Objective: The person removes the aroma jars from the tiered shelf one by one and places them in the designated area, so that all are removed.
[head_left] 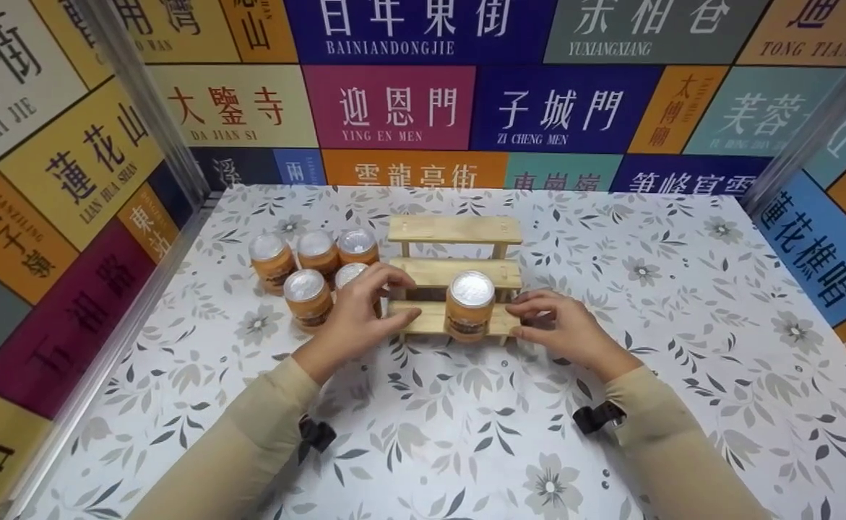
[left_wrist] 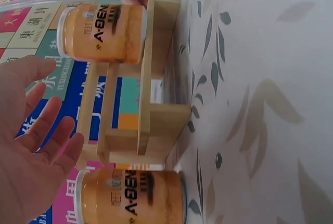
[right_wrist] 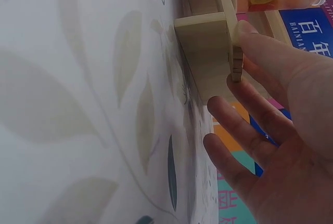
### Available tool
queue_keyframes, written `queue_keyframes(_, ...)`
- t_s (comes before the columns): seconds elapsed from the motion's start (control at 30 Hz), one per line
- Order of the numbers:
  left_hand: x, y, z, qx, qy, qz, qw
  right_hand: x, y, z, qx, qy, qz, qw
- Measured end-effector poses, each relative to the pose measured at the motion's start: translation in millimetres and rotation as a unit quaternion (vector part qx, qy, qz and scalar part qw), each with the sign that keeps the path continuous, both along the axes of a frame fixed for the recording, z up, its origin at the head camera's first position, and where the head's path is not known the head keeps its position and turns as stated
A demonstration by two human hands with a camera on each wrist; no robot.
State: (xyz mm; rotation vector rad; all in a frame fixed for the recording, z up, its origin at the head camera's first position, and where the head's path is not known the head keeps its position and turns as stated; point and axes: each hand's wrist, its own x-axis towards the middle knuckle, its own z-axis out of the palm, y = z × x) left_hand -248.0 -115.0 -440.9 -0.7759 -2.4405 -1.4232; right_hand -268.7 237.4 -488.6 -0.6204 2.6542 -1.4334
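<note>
A small three-step wooden stand [head_left: 455, 230] stands on the table, with an orange can [head_left: 470, 307] upright on its lowest step. My right hand [head_left: 563, 325] is at the step's right end. In the right wrist view its thumb [right_wrist: 252, 39] lies on the board and the index finger passes behind the edge, pinching it; the other fingers are spread. Off the stand's left end, my left hand [head_left: 357, 310] has its fingers apart and holds nothing. Beside it several similar orange cans [head_left: 309, 300] stand upright, one partly hidden by that hand.
A white tablecloth [head_left: 437, 448] with grey flowers and leaves covers the table. Colourful panels [head_left: 386, 108] with printed characters line the back and both sides. Each wrist wears a small black device [head_left: 600, 417].
</note>
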Motion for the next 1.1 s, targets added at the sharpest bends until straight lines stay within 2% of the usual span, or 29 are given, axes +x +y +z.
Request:
queue_keyframes(0.3, -6.0, 20.3, -2.7, 0.032, -0.033, -0.024, 0.9987, -0.7, -3, -0.8, 0.008, -0.003, -0.002, 1.0000)
queue_keyframes(0.53, -8.1, 30.1, -4.7, 0.042, -0.051, -0.021, 0.9976, 0.8, -7, -3.4, 0.012, -0.016, -0.007, 0.9998)
queue_keyframes(0.7, -8.6, 37.5, -7.6, 0.061, -0.075, -0.034, 0.9947, 0.4, -8, -5.0, 0.005, -0.008, -0.001, 1.0000)
queue_keyframes(0.73, -8.6, 39.2, -8.1, 0.066, -0.082, -0.039, 0.9937, 2.6, -9, -1.2, 0.003, -0.009, -0.002, 1.0000)
queue_keyframes(0.93, -12.4, 52.2, -11.4, 0.062, -0.080, -0.048, 0.9937, 2.6, -4, 3.8, 0.018, -0.012, -0.006, 0.9997)
queue_keyframes(1.1, -14.6, 61.5, -14.4, 0.062, -0.084, -0.046, 0.9935, 1.6, -1, 1.5, 0.024, -0.008, -0.006, 0.9997)
